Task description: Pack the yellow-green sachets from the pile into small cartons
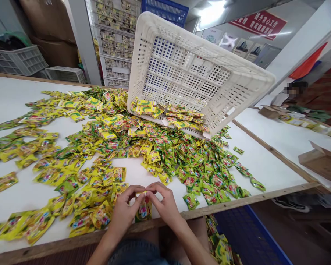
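At the near edge of the white table, both my hands meet over a small yellow printed pack [143,210] with coloured lettering. My left hand [127,204] pinches its top from the left, thumb and forefinger closed. From the right, my right hand [163,202] pinches the same top edge, fingertips almost touching those of the left. Whether the pack is a carton or a pouch I cannot tell. Yellow sachets [98,213] lie heaped beside my left hand. A pile of green sachets [209,180] spreads to the right, and small yellow cartons [110,119] lie among the sachets behind.
A white plastic crate [237,70] leans on its side over the pile, cartons inside. Stacked crates [116,48] stand behind. A wooden strip [270,149] edges the table. Below right is a blue crate [251,235] beside green and yellow sachets. Another person [292,92] is at the far right.
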Motion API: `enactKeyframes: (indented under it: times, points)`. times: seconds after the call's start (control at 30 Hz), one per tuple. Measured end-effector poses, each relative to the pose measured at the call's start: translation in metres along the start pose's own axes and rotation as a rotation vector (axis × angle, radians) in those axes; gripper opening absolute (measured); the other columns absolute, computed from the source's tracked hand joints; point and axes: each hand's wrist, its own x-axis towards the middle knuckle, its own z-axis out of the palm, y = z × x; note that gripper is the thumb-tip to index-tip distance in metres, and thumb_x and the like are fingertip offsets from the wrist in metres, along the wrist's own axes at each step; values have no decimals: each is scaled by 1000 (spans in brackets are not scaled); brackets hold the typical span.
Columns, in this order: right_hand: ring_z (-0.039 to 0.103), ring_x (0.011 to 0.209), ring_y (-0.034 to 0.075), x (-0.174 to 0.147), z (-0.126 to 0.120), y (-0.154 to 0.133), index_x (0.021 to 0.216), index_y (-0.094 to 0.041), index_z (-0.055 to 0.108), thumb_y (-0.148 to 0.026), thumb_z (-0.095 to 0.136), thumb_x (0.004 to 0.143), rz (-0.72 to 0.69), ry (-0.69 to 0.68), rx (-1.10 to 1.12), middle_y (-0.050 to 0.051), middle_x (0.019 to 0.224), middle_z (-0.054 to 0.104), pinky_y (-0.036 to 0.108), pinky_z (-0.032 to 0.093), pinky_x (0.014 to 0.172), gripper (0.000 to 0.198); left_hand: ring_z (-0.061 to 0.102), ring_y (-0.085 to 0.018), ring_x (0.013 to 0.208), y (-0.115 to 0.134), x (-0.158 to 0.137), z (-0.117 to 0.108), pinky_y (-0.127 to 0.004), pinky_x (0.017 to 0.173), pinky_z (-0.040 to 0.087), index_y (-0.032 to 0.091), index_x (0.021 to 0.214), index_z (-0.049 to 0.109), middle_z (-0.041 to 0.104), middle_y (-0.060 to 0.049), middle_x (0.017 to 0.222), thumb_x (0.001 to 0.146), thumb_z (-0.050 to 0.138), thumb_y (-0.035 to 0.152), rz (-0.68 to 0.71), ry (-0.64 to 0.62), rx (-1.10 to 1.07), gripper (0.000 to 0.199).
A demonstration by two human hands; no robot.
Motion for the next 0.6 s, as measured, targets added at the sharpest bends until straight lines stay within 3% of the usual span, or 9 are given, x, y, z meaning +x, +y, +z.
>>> enactKeyframes:
  times: [0.3,0.6]
  points:
    - [54,64,12,13,2,-5,79,-17,61,-22,49,85,40,5,-118,0,69,60,23,42,61,15,60,-18,70,-6,5,8,-26,67,47,17,82,64,67,-3,74,77,58,32,-69,111,17,18]
    - [60,80,15,-10,13,10,95,-19,63,-21,53,83,59,38,90,4,89,65,26,48,72,16,63,-21,85,-17,-1,3,-30,81,48,18,86,69,72,-4,88,74,63,29,-96,39,-135,18]
